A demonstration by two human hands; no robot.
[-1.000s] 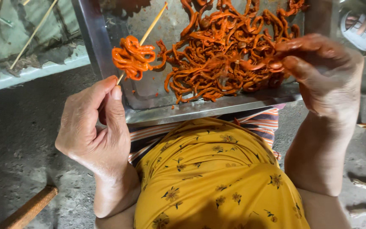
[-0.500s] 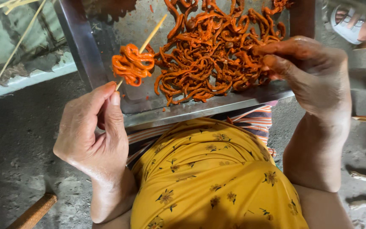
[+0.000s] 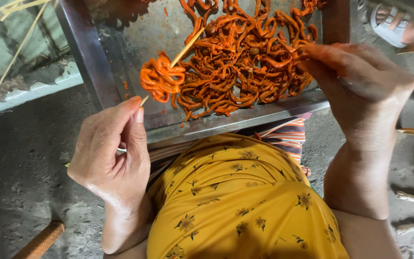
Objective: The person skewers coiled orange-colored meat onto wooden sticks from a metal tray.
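Over tray (image 3: 92, 62), skewer (image 3: 186, 48) pointing up-right

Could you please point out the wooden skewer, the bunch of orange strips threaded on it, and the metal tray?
wooden skewer (image 3: 188, 46): head view, on the bare shaft above the bunch.
bunch of orange strips (image 3: 161, 79): head view, on the middle of the coil.
metal tray (image 3: 85, 52): head view, on its left rim.

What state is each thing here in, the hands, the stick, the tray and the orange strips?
Left hand: closed on the stick's lower end.
Stick: tilted, a coil of strips threaded on it.
Right hand: fingertips in the strip pile.
Tray: holds a loose heap.
Orange strips: tangled, glossy.
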